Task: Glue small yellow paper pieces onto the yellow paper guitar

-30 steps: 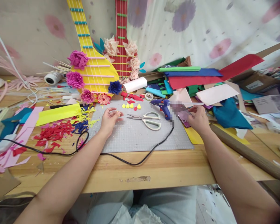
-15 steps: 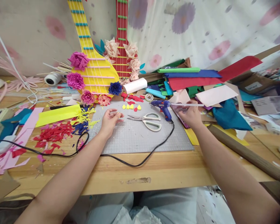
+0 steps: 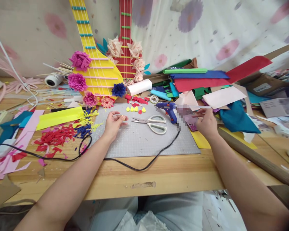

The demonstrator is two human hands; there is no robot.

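A flowered cloth (image 3: 207, 29) hangs behind the whole wooden table (image 3: 159, 173), and two paper guitars lean on it: a yellow guitar (image 3: 98, 73) trimmed with paper flowers and a red guitar (image 3: 125, 32) just beside it. To the right is a heap of coloured paper sheets (image 3: 197, 80) in red, blue, green and pale pink. Past that sits a cardboard box (image 3: 251, 84) with a white label (image 3: 262, 87). There is print on the label, but from here it's too blurred to read, and I can't see what the box holds. A printed sheet (image 3: 279, 107) nearby is just as unreadable.

The person sits at a grey cutting mat (image 3: 139, 141) in the middle of the table, with red scraps (image 3: 55, 138) spread to its left. A blue glue gun (image 3: 167, 107) stands at the mat's far edge, its black cord (image 3: 135, 165) looping across the front. White-handled scissors (image 3: 151, 123) lie on the mat between the hands.

The right hand (image 3: 207, 123) is at the mat's right edge, fingers stretched over a pink phone (image 3: 191, 122). I can't tell whether it grips anything. The left hand (image 3: 114, 123) rests on the mat, fingers curled in and tips pinched on a small pale piece (image 3: 117, 115) I can't make out. Beyond it lie little yellow and red petals (image 3: 135, 109).
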